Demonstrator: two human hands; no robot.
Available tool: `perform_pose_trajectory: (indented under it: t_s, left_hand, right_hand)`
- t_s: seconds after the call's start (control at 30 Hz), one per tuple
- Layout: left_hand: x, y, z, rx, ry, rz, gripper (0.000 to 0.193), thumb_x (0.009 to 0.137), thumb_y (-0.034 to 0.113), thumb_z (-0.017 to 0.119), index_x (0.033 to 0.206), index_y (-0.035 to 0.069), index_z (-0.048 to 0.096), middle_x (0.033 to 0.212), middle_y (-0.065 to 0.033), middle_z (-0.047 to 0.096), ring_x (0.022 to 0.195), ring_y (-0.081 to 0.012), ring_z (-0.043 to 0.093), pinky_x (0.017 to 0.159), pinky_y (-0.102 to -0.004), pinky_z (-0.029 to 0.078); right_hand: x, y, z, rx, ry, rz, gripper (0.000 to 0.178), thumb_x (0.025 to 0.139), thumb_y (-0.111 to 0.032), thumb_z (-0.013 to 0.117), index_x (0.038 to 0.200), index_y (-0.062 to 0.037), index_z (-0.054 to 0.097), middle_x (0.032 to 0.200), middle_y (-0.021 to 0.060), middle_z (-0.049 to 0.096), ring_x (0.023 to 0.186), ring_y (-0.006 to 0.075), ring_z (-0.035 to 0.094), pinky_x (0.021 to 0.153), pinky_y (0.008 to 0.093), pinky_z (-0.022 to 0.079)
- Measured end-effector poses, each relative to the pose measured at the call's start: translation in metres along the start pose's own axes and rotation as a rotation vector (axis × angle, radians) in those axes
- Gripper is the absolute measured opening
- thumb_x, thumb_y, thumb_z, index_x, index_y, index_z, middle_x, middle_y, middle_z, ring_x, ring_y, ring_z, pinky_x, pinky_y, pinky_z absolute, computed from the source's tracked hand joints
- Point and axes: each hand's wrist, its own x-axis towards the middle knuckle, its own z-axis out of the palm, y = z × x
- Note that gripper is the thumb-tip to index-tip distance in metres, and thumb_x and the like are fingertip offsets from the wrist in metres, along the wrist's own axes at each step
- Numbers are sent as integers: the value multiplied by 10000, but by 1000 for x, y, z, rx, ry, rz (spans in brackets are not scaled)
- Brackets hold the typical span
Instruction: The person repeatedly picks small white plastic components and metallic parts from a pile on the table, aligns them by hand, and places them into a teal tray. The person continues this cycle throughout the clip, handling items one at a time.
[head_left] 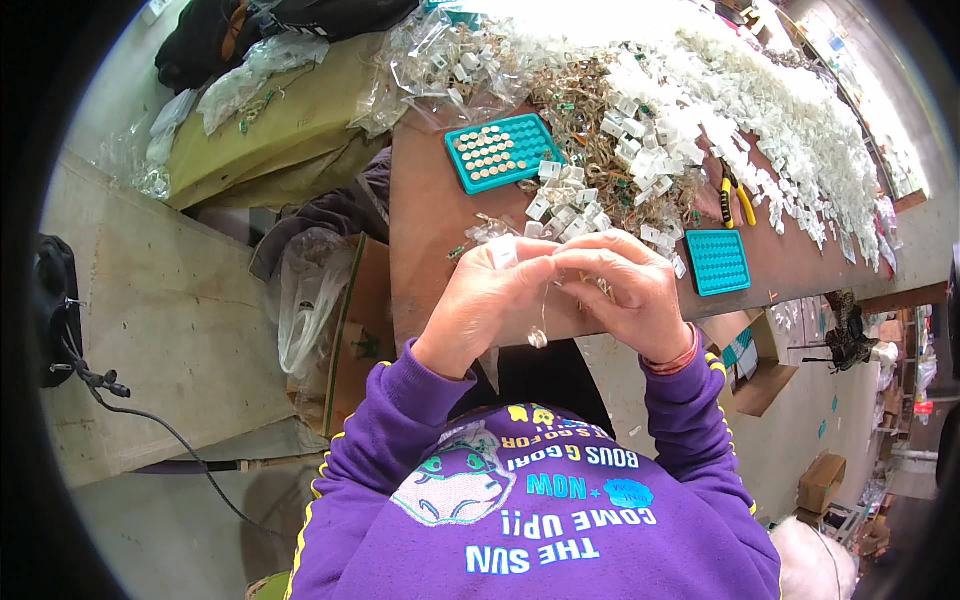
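My left hand (482, 300) and my right hand (632, 292) meet at the fingertips above the table's front edge. Between the thumb and fingers of the left hand sits a small white plastic piece (504, 253). The right thumb and fingers are pinched together close beside it; what they grip is too small to make out. A thin wire hangs from between the hands, with a small shiny round part (538, 339) at its lower end. Just beyond my fingers lies a loose pile of clear-white plastic pieces (568, 208).
A teal tray (533, 138) holds rows of round pale discs. Another teal tray (718, 262) lies at the right, near yellow-and-black pliers (737, 197). Heaps of white plastic pieces (780, 130) and tangled brownish parts (580, 100) cover the far table (425, 220). A cardboard box (360, 330) stands left.
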Motion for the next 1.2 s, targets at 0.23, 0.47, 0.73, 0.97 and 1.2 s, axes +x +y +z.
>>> perform_pose_trajectory:
  t_s: [0.23, 0.47, 0.73, 0.97, 1.2]
  left_hand:
    - [-11, 2, -10, -120, -71, -80, 251, 947, 161, 632, 1135, -3, 652, 942, 5, 667, 678, 4, 474, 578, -156, 357]
    - [-24, -8, -8, -288, 4, -15, 287, 961, 146, 615, 1200, -12, 596, 1048, -81, 685, 873, -95, 639, 732, -204, 506]
    - [-23, -13, -2, -160, 95, 29, 220, 966, 113, 604, 1157, 4, 620, 1002, -62, 682, 726, -57, 505, 639, -203, 432]
    - [-23, -12, 2, 28, 160, 83, 184, 955, 111, 619, 1103, 8, 657, 918, -33, 693, 656, -16, 448, 574, -174, 369]
    - [-22, -13, 0, 14, 180, 63, 186, 931, 81, 639, 1097, 1, 658, 901, -29, 699, 635, -16, 444, 569, -174, 367]
  right_hand:
    - [-8, -1, 9, 74, 77, 36, 370, 772, -11, 739, 1134, -32, 663, 1060, 109, 701, 892, 250, 680, 791, 329, 535]
    - [-28, -15, 26, 704, 175, 588, 129, 938, -62, 637, 1037, 21, 639, 922, 34, 660, 855, 72, 605, 748, 221, 487]
    - [-35, -20, 45, 1093, 125, 832, 161, 983, -192, 586, 1030, -44, 628, 971, 11, 662, 883, 57, 591, 809, 228, 462]
    - [-35, -18, 45, 1146, 84, 832, 111, 957, -130, 573, 984, -28, 608, 857, 19, 645, 811, 79, 591, 761, 236, 461]
    - [-34, -13, 30, 957, -82, 818, 91, 917, -106, 607, 943, -18, 605, 793, 45, 632, 765, 130, 606, 688, 269, 480]
